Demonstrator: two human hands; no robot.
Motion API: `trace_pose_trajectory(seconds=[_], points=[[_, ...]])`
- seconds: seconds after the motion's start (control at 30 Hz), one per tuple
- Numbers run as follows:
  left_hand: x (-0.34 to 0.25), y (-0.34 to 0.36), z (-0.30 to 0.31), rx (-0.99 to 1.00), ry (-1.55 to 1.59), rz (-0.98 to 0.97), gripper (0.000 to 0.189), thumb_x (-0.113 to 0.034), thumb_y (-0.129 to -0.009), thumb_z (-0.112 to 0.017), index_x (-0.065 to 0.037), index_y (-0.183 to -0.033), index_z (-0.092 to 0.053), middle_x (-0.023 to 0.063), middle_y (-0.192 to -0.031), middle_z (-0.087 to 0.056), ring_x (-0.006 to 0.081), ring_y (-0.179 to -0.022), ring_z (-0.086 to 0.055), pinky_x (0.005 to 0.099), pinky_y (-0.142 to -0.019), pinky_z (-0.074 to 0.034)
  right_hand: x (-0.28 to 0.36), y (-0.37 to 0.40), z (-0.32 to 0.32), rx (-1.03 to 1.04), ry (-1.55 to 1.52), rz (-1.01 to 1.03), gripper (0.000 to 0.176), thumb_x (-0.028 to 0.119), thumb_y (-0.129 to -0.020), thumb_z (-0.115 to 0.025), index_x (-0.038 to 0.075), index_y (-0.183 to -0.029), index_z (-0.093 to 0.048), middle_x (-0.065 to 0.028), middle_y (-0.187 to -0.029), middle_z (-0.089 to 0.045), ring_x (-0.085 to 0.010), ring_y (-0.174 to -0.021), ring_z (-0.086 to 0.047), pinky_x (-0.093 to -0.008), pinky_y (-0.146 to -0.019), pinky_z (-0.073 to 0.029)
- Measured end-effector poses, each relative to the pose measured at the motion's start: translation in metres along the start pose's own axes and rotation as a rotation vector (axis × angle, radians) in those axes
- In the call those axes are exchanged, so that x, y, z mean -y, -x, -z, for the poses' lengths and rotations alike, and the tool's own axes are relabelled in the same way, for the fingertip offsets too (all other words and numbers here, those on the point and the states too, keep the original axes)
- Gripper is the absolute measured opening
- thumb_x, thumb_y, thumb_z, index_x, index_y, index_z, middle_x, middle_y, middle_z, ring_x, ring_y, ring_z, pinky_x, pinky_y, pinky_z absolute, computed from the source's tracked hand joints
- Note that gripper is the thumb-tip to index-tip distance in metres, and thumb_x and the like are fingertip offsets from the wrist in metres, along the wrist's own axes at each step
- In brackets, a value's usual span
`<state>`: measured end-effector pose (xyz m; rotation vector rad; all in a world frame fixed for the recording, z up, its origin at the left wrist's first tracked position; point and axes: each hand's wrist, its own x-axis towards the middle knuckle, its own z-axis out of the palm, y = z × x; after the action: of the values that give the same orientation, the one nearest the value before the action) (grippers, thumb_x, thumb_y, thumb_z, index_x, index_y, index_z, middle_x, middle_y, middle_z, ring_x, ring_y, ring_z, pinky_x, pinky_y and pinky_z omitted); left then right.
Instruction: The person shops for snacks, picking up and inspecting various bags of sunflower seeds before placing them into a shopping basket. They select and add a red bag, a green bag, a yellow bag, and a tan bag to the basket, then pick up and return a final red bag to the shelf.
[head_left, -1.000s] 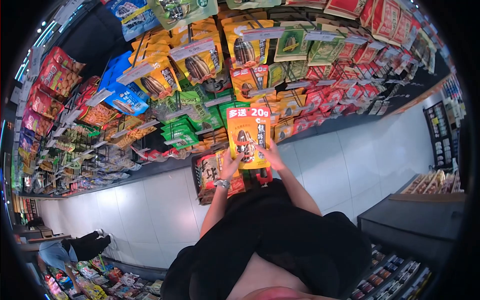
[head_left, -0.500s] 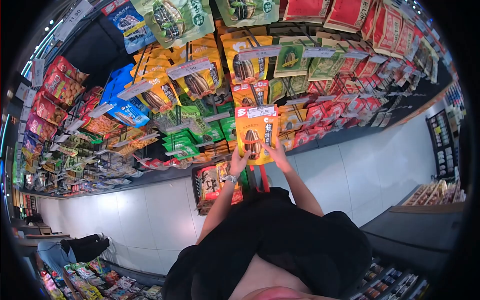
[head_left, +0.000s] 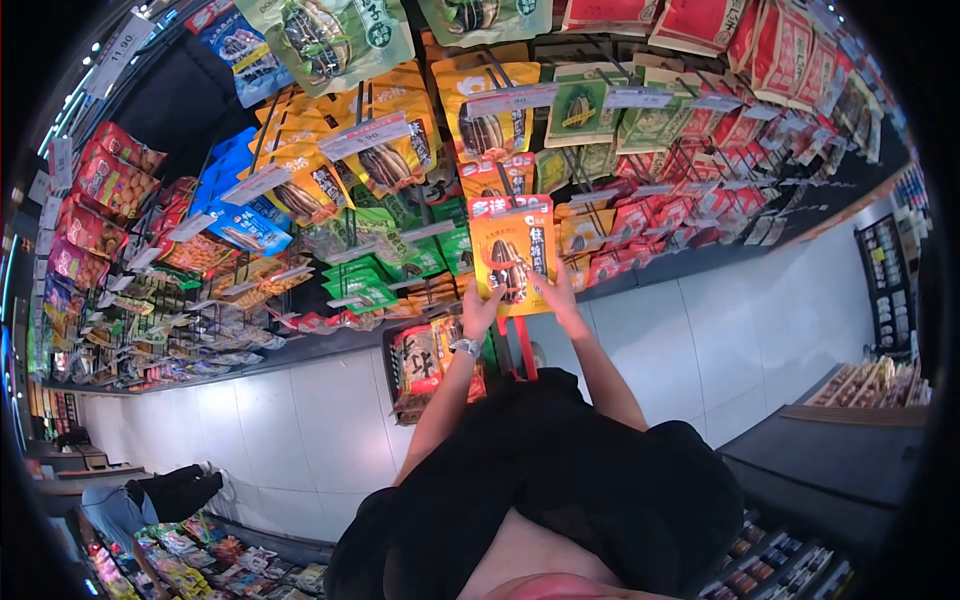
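Both hands hold an orange and yellow snack bag upright by its lower sides, its printed front with a striped seed picture facing me. My left hand grips the left edge, with a watch on the wrist. At the right edge is my right hand, its thumb on the front of the bag. Fingers behind the bag are hidden. Behind and above it, similar yellow bags hang on rack hooks with price tags.
Below the rack, a basket with packed bags stands left of my left forearm. Racks of red bags stretch right. A person is at the lower left. A dark counter stands at the lower right.
The held bag has moved slightly up. The price tag that overlapped its top no longer covers it, and the bag's top edge now shows. Both hands have risen a little with it.
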<state>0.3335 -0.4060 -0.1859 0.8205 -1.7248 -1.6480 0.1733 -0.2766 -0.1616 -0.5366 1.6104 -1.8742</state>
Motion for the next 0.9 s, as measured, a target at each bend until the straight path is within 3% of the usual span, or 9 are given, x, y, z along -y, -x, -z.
trace_pose_trajectory(seconds=[0.13, 0.2, 0.23, 0.33, 0.4, 0.6, 0.67, 0.73, 0.9], points=[[0.005, -0.001, -0.001, -0.065, -0.006, 0.056, 0.036, -0.012, -0.098, -0.078, 0.000, -0.127, -0.061, 0.0066, -0.118, -0.073, 0.0124, -0.101, -0.069, 0.0291, -0.087, -0.055, -0.016, 0.016, 0.012, 0.016, 0.021, -0.085, 0.044, 0.021, -0.097, -0.080, 0.007, -0.135, -0.063, -0.0025, -0.120, -0.072, -0.0116, -0.106, -0.067, -0.0310, -0.089, -0.055], [0.004, 0.004, 0.002, -0.049, -0.119, 0.078, 0.037, -0.018, -0.098, -0.079, 0.000, -0.126, -0.062, 0.0079, -0.118, -0.073, 0.0152, -0.100, -0.072, 0.0315, -0.083, -0.059, -0.025, 0.025, 0.018, 0.046, -0.163, -0.397, 0.041, 0.030, -0.097, -0.080, 0.011, -0.132, -0.067, 0.0002, -0.115, -0.074, -0.0108, -0.102, -0.070, -0.0332, -0.083, -0.057], [0.004, 0.008, 0.003, -0.053, -0.116, 0.081, 0.037, -0.018, -0.098, -0.079, 0.000, -0.126, -0.062, 0.0079, -0.118, -0.073, 0.0152, -0.100, -0.072, 0.0315, -0.083, -0.059, -0.029, 0.024, 0.018, 0.049, -0.159, -0.400, 0.041, 0.030, -0.097, -0.080, 0.011, -0.132, -0.067, 0.0002, -0.115, -0.074, -0.0108, -0.102, -0.070, -0.0332, -0.083, -0.057], [-0.004, 0.027, 0.006, 0.006, 0.174, 0.341, 0.041, -0.022, -0.100, -0.076, 0.000, -0.131, -0.060, 0.0107, -0.117, -0.073, 0.0210, -0.100, -0.075, 0.0365, -0.080, -0.064, -0.042, 0.022, 0.015, 0.000, -0.167, -0.358, 0.041, 0.035, -0.097, -0.080, 0.013, -0.130, -0.069, 0.0017, -0.111, -0.075, -0.0109, -0.097, -0.072, -0.0345, -0.079, -0.058], [0.008, 0.030, 0.009, 0.059, 0.195, 0.415, 0.052, -0.023, -0.103, -0.073, -0.001, -0.144, -0.050, 0.0151, -0.120, -0.072, 0.0269, -0.099, -0.077, 0.0415, -0.079, -0.067, -0.052, 0.007, 0.014, -0.124, -0.127, -0.334, 0.041, 0.034, -0.096, -0.081, 0.014, -0.129, -0.069, 0.0013, -0.109, -0.075, -0.0119, -0.095, -0.072, -0.0351, -0.079, -0.058], [0.023, 0.042, 0.013, 0.016, 0.216, 0.343, 0.063, -0.024, -0.105, -0.069, -0.009, -0.156, -0.034, 0.0187, -0.120, -0.072, 0.0283, -0.098, -0.077, 0.0407, -0.078, -0.066, -0.084, -0.054, 0.018, -0.175, -0.059, -0.367, 0.050, 0.040, -0.089, -0.087, 0.012, -0.127, -0.072, -0.0003, -0.107, -0.075, -0.0146, -0.095, -0.072, -0.0348, -0.076, -0.061], [0.029, 0.051, 0.020, 0.014, 0.194, 0.378, 0.059, -0.025, -0.106, -0.068, -0.010, -0.155, -0.038, 0.0170, -0.120, -0.073, 0.0275, -0.098, -0.077, 0.0404, -0.078, -0.065, -0.086, -0.071, 0.015, -0.196, -0.026, -0.328, 0.050, 0.040, -0.088, -0.087, 0.012, -0.127, -0.072, 0.0000, -0.107, -0.075, -0.0151, -0.094, -0.072, -0.0348, -0.077, -0.061], [0.050, 0.064, 0.036, 0.143, 0.116, 0.416, 0.058, -0.031, -0.106, -0.068, -0.009, -0.152, -0.041, 0.0152, -0.114, -0.072, 0.0250, -0.093, -0.076, 0.0393, -0.076, -0.064, -0.092, -0.086, 0.015, -0.186, -0.033, -0.404, 0.051, 0.037, -0.088, -0.087, 0.012, -0.129, -0.067, 0.0008, -0.121, -0.071, -0.0169, -0.108, -0.070, -0.0377, -0.086, -0.064], [0.134, 0.129, 0.096, 0.129, 0.048, 0.598, 0.052, -0.030, -0.105, -0.068, -0.011, -0.148, -0.046, 0.0171, -0.112, -0.075, 0.0239, -0.088, -0.076, 0.0369, -0.070, -0.062, -0.103, -0.109, 0.013, -0.197, -0.104, -0.479, 0.054, 0.033, -0.087, -0.089, 0.014, -0.132, -0.065, -0.0004, -0.125, -0.070, -0.0177, -0.109, -0.069, -0.0373, -0.085, -0.065]])
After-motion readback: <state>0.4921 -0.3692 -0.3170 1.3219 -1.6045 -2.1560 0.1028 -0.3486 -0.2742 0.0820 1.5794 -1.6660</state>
